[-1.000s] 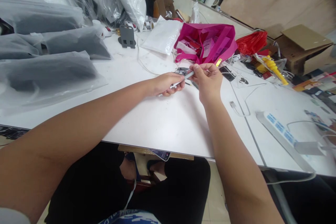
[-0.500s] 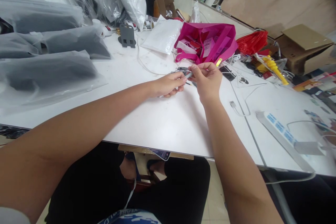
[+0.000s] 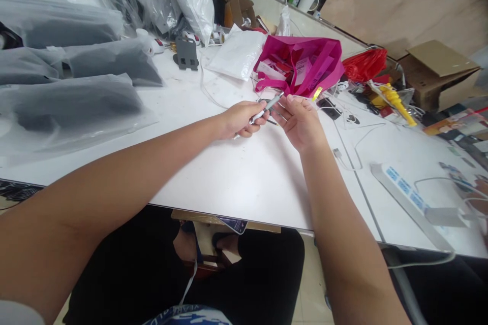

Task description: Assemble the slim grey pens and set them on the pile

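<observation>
- 1 slim silver metal pen [image 3: 267, 107], held above the white table [image 3: 229, 177]; 2 hands on show.
- Left hand [image 3: 240, 119] fingers clenched round pen's lower half; right hand [image 3: 301, 122] released, palm up, just beside the tip.
- Pen's long axis runs diagonal, tip up-right twd 1 magenta fabric bag [image 3: 301, 63].
- Bare tabletop betw. hands & near edge; clutter behind & to the right.

My left hand [image 3: 240, 119] and my right hand [image 3: 301, 122] meet over the middle of the white table [image 3: 229, 177], with the slim silver metal pen [image 3: 267, 107] between them. Just behind them lies the pink fabric bag [image 3: 305, 63]. The grey plastic-wrapped bundles [image 3: 72, 96] lie far left. The long white power strip [image 3: 407, 195] lies to my right, near the table's front edge.
</observation>
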Demonstrator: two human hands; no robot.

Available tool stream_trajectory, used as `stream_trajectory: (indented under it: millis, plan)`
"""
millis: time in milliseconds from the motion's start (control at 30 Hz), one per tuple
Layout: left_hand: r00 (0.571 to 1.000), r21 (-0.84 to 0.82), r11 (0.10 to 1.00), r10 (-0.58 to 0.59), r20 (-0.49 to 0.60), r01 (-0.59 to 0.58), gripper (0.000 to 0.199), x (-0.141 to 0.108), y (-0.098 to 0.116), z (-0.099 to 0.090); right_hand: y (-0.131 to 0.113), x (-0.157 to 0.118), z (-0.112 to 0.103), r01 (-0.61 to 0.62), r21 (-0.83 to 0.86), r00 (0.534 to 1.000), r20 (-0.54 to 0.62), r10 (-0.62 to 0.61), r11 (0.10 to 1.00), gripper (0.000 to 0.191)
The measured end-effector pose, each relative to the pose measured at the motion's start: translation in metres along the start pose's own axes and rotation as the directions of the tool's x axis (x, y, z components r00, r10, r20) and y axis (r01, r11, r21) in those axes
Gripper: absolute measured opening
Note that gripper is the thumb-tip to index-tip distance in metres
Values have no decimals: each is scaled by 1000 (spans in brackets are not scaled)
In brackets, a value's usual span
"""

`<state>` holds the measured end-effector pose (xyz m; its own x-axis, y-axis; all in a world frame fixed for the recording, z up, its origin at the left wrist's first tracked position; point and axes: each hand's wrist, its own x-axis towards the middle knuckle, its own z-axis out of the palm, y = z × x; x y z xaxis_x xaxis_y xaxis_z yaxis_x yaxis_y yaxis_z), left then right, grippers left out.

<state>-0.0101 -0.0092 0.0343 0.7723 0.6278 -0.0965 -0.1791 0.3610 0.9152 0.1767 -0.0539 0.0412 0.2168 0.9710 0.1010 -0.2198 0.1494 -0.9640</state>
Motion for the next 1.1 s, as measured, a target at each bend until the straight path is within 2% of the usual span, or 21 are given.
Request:
stream_trajectory:
  millis: [133, 267, 333, 400, 467, 533, 600, 700, 767, 833, 967, 1100]
  plan:
    - [1000, 17, 1000, -26, 12, 26, 38, -3, 0, 5, 10, -1, 12, 105, -8, 993, 46, -104, 994, 45]
    - [998, 110, 993, 38, -47, -32, 42, -1, -6, 11, 21, 4, 14, 185, -86, 980, -63, -191, 979, 49]
    - [986, 226, 971, 113, -125, -82, 39, 1, -11, 13, 24, 7, 11, 199, -131, 971, -112, -213, 971, 49]
    - [954, 369, 917, 234, -189, -152, 30, 4, -16, 13, 26, 9, 9, 199, -187, 964, -141, -226, 962, 48]
    - [901, 504, 830, 382, -205, -238, 22, 5, -20, 13, 27, 9, 8, 198, -232, 959, -155, -238, 952, 47]
    - [860, 582, 759, 474, -189, -291, 21, 5, -21, 11, 25, 8, 9, 198, -245, 958, -154, -240, 949, 46]
    - [869, 572, 760, 469, -158, -307, 24, 5, -19, 11, 23, 5, 11, 197, -231, 963, -136, -232, 953, 46]
    - [939, 428, 874, 315, -141, -229, 32, 3, -14, 12, 21, 2, 14, 196, -190, 971, -96, -217, 962, 46]
    - [965, 345, 925, 220, -140, -161, 35, 2, -12, 14, 21, 2, 15, 196, -170, 972, -97, -215, 966, 48]
    - [964, 331, 930, 218, -153, -158, 28, 1, -12, 15, 21, 2, 16, 197, -171, 968, -126, -219, 965, 49]
    - [924, 425, 873, 340, -176, -240, 20, 2, -16, 13, 21, 1, 19, 196, -210, 958, -168, -233, 958, 48]
    - [942, 404, 881, 316, -112, -247, 29, 4, -17, 10, 20, 0, 18, 194, -209, 963, -146, -227, 958, 46]
